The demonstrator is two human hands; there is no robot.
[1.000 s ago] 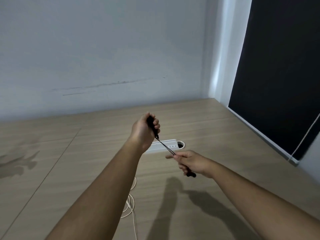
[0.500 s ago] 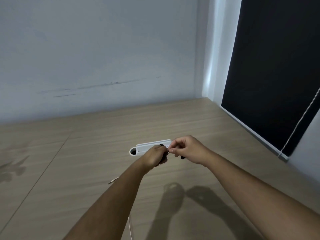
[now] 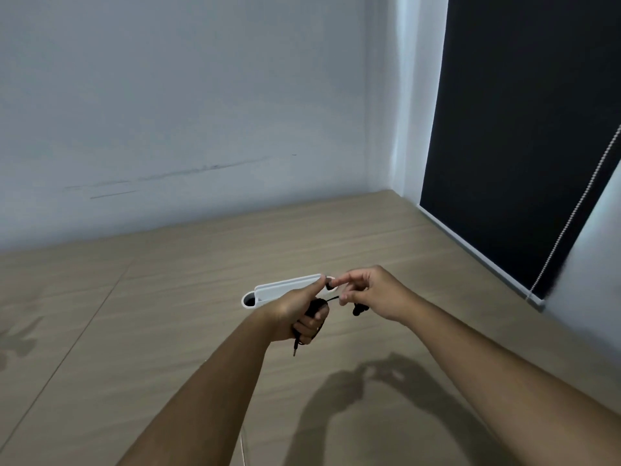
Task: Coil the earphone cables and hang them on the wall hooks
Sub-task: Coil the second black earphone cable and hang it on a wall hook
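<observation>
A pale wall [image 3: 201, 95] meets the far edge of the wooden table [image 3: 134, 331]. A dark blind [image 3: 521, 129] hangs by the right edge. A white box [image 3: 282, 290] sits near the far edge. Just in front of it, the left hand [image 3: 299, 314] is curled tight round 1 coiled black earphone cable [image 3: 316, 306]. The right hand [image 3: 373, 294] pinches its loose end. The earbuds [image 3: 360, 310] dangle under that hand. The plug [image 3: 294, 348] hangs below the left hand.

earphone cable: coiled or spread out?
Mostly coiled: the earphone cable is bunched in the left hand, only a short strand runs to the right hand; the plug and earbuds hang free.
</observation>
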